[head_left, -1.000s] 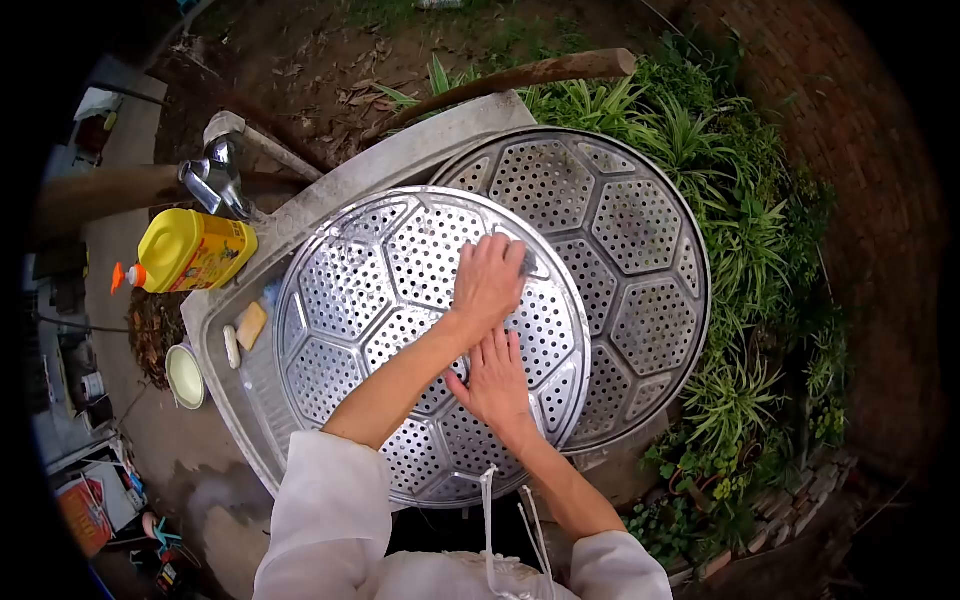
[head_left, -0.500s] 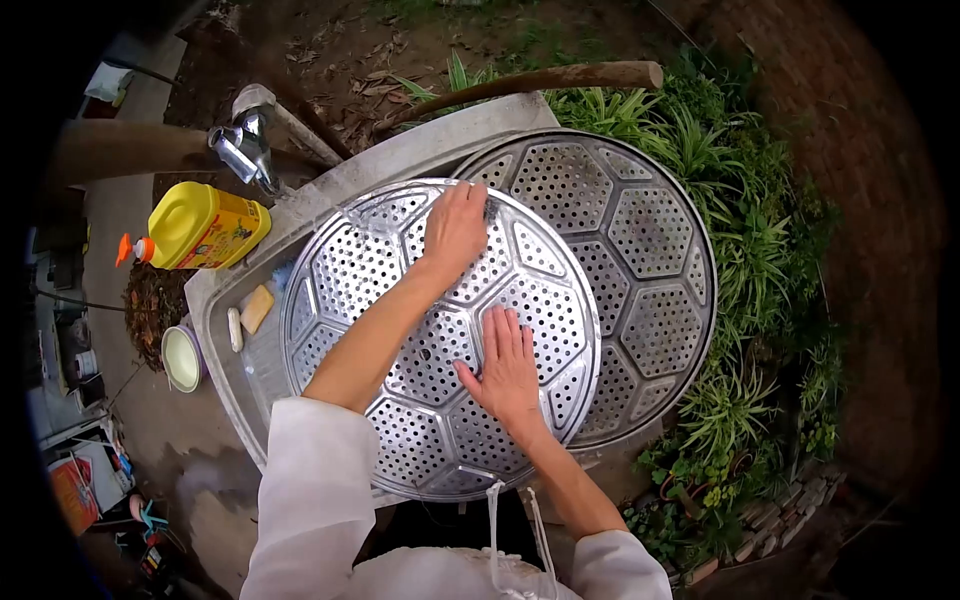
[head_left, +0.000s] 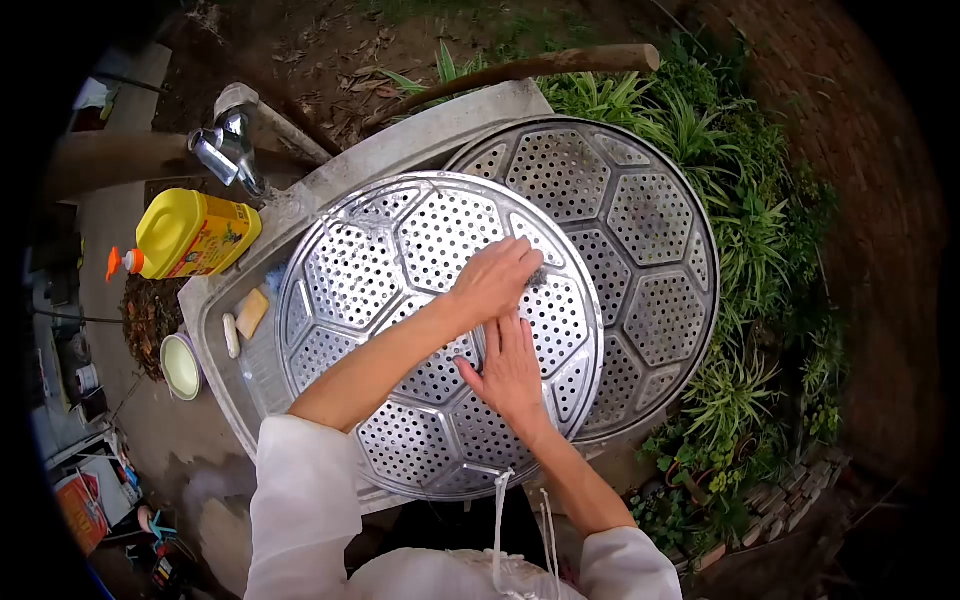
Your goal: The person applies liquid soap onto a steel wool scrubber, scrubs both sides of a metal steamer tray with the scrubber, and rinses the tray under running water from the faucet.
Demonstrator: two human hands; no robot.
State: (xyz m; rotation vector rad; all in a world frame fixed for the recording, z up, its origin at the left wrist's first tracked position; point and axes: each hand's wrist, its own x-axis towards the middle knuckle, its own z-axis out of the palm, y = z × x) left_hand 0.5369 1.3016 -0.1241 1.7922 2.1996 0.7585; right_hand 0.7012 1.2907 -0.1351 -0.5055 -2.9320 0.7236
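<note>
Curled left hand (head_left: 497,277) around a dark scrubber (head_left: 538,278), mostly hidden beneath the fingers and pressed to the upper right part of a round, perforated metal tray (head_left: 430,380); laid right hand (head_left: 511,368) flat on the same tray, palm down, fingers extended, thumb spread to the side, grasping nothing; just below the left hand with those fingertips, though cannot tell whether touching; laid across a pale sink (head_left: 208,330), with bright hexagonal panels upward, that tray; partly covered by it on the right, a second perforated tray (head_left: 662,310), duller and spotted with grime; inside the sink, at the left, a tan block (head_left: 252,312) beside a small white bar (head_left: 231,336); near both, against the tray's edge, something bluish (head_left: 275,279), too blurred to name; on the sink's upper left corner, a yellow jug (head_left: 203,232) with an orange pump; just beyond, a metal faucet (head_left: 226,152); lower, outside the sink, a pale bowl (head_left: 181,366); along the right, leafy green plants (head_left: 745,385); across the top, a wooden pole (head_left: 570,65).
</note>
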